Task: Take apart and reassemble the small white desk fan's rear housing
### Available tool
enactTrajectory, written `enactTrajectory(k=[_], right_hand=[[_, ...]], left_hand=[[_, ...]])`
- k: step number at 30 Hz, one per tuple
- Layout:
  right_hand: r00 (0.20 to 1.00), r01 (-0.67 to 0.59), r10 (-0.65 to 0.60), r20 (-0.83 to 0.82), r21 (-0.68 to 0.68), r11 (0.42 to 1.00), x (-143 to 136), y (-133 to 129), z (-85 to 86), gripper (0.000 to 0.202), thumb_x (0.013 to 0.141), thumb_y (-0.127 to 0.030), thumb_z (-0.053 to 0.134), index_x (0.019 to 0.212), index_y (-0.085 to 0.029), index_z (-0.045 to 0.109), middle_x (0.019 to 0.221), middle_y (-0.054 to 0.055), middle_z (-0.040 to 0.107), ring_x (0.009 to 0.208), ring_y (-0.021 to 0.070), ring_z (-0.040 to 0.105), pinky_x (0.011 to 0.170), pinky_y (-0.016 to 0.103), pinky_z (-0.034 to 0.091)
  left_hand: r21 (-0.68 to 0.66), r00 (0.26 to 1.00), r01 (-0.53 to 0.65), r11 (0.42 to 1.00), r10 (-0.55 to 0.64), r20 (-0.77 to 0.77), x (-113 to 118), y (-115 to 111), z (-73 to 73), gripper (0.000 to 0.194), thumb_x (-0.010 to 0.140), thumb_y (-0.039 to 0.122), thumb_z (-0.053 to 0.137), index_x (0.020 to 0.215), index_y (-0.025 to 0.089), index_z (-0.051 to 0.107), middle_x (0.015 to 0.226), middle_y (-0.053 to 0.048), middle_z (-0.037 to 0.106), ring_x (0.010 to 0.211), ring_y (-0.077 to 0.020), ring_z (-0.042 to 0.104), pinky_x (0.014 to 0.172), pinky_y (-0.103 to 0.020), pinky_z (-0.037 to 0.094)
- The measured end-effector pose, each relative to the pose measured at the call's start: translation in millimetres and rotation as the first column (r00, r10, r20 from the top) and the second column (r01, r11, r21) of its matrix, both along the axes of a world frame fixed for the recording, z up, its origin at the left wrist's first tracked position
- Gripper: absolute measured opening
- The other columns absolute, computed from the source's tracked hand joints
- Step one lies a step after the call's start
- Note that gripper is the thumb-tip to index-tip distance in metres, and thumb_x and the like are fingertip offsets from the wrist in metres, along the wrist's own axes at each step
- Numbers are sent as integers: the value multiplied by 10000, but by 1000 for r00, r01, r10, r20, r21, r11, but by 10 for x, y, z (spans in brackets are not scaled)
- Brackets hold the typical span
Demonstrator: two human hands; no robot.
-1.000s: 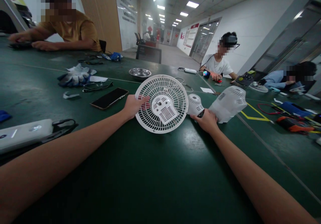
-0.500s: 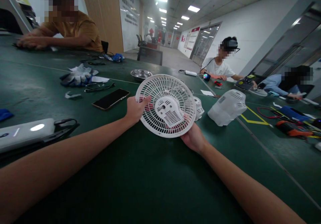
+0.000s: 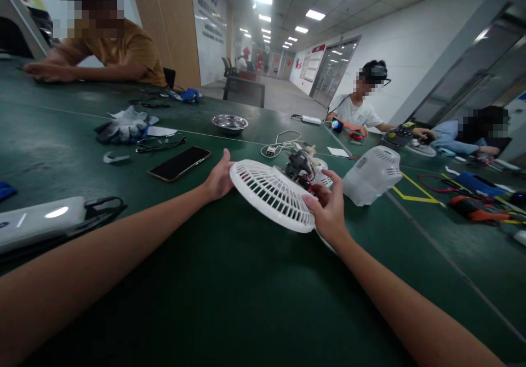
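My right hand (image 3: 330, 208) grips the near right rim of a white fan grille (image 3: 273, 194), thumb on top of the slats. The grille is tilted, its left edge higher. On its far side a dark motor (image 3: 301, 164) with red and black wires shows. My left hand (image 3: 221, 176) is at the grille's left rim with the thumb raised off it; its fingers are partly hidden, and contact is unclear. A white cord with a plug (image 3: 271, 150) lies behind the grille. Beyond the motor is a vented white part (image 3: 322, 174), partly covered.
A translucent white housing (image 3: 372, 178) stands on the right. On the left lie a phone (image 3: 179, 163), gloves (image 3: 125, 126) and a white device (image 3: 45, 219). A metal bowl (image 3: 230, 123) is farther back. Tools (image 3: 476, 208) lie far right. Other people sit around the table.
The grille has tipped from facing me to a flatter tilt and come down, exposing the motor and cord. My left thumb has come off the rim; my right hand has turned over the edge.
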State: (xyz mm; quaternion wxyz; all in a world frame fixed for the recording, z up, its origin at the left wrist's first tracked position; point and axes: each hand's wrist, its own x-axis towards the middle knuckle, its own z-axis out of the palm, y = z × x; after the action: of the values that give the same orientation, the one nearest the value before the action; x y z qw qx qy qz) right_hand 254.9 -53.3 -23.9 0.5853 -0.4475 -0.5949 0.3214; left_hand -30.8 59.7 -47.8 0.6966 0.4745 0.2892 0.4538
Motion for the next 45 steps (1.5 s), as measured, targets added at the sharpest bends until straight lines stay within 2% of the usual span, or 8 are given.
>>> enactTrajectory(k=[9,17,21,27,32,38,42,45], right_hand=[[901,56,-121,418,166,985,96,101,-115,776,772,-569,847,1360,-316,408,1135,68,698,974,274,713,925,530,594],[760,-67,-95,643,223,972,108,92,-93,935,776,-602,844,1504,-286,349,1245,132,659,1074,325,701,929,548,606],[737,-130,-115,666,307,943,256,165,-42,816,912,-541,702,1576,-294,296,1225,107,648,1091,301,667,983,551,575],[634,258,-478,608,416,872,652,460,-67,804,845,-453,712,1548,-224,396,1410,177,582,1251,374,579,1090,633,475],[651,338,-354,672,161,927,811,636,-175,915,708,-393,778,1526,-163,438,1381,205,634,1245,411,608,1091,627,471],[861,454,-387,329,-156,877,686,567,-94,969,647,-557,826,1483,-242,449,957,51,720,897,322,706,921,529,565],[958,-1,-121,-258,-427,904,491,458,-24,684,828,-751,534,1314,-271,509,993,81,754,856,290,737,784,448,600],[965,-141,57,-255,-325,935,345,383,-31,633,876,-760,480,1278,-272,520,1086,103,755,887,287,741,773,454,615]], left_hand=[[-165,998,61,984,-62,3,12,-114,163,253,985,293,619,1057,89,751,977,-153,808,935,-258,783,968,-399,602],[-229,995,-5,973,-17,-94,23,-47,125,150,936,118,690,1016,21,772,969,-183,800,768,-195,778,788,-313,646],[-229,993,-27,973,1,-114,50,-70,151,150,975,128,659,1006,51,784,952,-157,803,770,-184,781,778,-303,648],[-205,988,-44,978,12,-154,66,-74,138,180,1004,188,650,986,80,793,964,-158,809,791,-180,777,809,-312,640],[-180,985,-29,983,-3,-172,53,-40,91,204,1017,245,658,1038,96,797,1015,-158,814,842,-188,782,834,-316,634],[-190,980,-49,981,10,-199,65,-93,166,201,1022,216,643,982,94,798,960,-134,814,791,-168,768,806,-299,626],[-179,977,-58,982,19,-214,76,-106,184,193,1020,223,646,1000,102,795,938,-128,814,783,-174,768,791,-302,622],[-147,972,-72,986,36,-234,82,-86,150,181,1001,253,686,1000,106,792,950,-133,813,795,-183,768,775,-301,616]])
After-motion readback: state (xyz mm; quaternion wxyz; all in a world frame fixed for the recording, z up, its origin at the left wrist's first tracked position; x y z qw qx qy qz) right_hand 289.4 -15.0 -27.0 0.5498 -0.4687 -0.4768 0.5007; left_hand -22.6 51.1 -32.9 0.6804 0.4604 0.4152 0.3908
